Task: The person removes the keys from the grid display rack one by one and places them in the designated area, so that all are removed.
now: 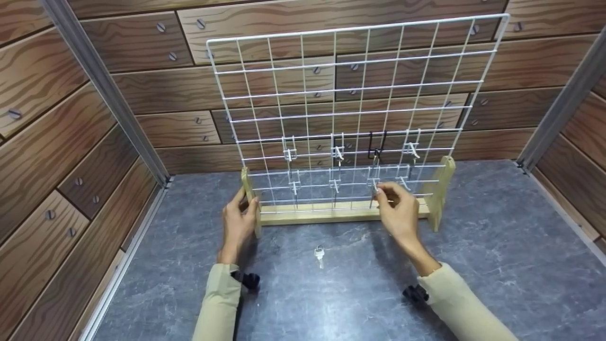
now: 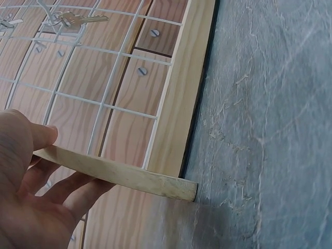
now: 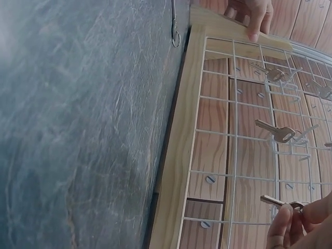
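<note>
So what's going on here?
A person's left hand grips the wooden end piece of a wire-grid rack. Their right hand pinches a key by a lower-row hook; whether it's on the hook isn't clear. Other keys hang on hooks, and one loose key lies on the tabletop in front of the rack.

Booth, one, lab-type. Walls (image 1: 156, 92), plank-patterned: beyond my left hand (image 1: 239, 221) and right hand (image 1: 400, 215), and to the outer side of each. Posts (image 1: 106, 85), metal: far corners. Table (image 1: 284, 293), grey, marbled: under my hands. Cameras (image 1: 251, 281), black: at my wrists.
</note>
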Demonstrator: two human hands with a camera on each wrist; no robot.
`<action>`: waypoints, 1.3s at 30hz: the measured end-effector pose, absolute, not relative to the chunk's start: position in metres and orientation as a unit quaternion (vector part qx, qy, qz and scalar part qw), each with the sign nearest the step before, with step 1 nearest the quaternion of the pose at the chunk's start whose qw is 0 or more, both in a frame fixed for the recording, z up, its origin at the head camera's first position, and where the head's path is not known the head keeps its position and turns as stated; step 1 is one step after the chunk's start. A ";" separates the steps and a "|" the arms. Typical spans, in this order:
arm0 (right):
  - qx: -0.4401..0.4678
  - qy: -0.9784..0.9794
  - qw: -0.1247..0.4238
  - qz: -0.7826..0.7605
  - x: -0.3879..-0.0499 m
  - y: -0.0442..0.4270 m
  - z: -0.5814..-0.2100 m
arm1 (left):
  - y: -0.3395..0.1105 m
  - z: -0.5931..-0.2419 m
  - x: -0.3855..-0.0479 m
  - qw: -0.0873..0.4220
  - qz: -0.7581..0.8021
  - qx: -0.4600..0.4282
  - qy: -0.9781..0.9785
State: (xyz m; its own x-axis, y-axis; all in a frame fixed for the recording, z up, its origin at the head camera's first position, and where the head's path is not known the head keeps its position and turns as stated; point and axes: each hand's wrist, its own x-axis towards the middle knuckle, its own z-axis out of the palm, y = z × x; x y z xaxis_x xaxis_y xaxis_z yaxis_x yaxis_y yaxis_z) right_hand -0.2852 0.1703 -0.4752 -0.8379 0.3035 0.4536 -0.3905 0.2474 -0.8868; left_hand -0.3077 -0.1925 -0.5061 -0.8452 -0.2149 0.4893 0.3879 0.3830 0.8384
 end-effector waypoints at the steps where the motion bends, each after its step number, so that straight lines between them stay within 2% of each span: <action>1: 0.029 -0.737 0.284 0.613 -0.285 0.170 -0.475 | -0.193 -0.506 -0.308 0.273 -0.553 -0.055 -0.785; 18: 0.012 -0.729 0.280 0.624 -0.277 0.171 -0.465 | -0.194 -0.507 -0.309 0.267 -0.558 -0.052 -0.784; 39: 0.024 -0.720 0.251 0.646 -0.261 0.173 -0.460 | -0.193 -0.510 -0.309 0.271 -0.558 -0.062 -0.782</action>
State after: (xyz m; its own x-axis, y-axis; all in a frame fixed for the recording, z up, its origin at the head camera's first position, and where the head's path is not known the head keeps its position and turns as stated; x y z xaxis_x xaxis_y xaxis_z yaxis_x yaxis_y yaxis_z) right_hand -0.2609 0.1730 -0.4599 -0.8733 0.2891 0.3921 -0.3587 0.1630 -0.9191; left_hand -0.3086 -0.1929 -0.5101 -0.8455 -0.2059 0.4927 0.3993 0.3688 0.8394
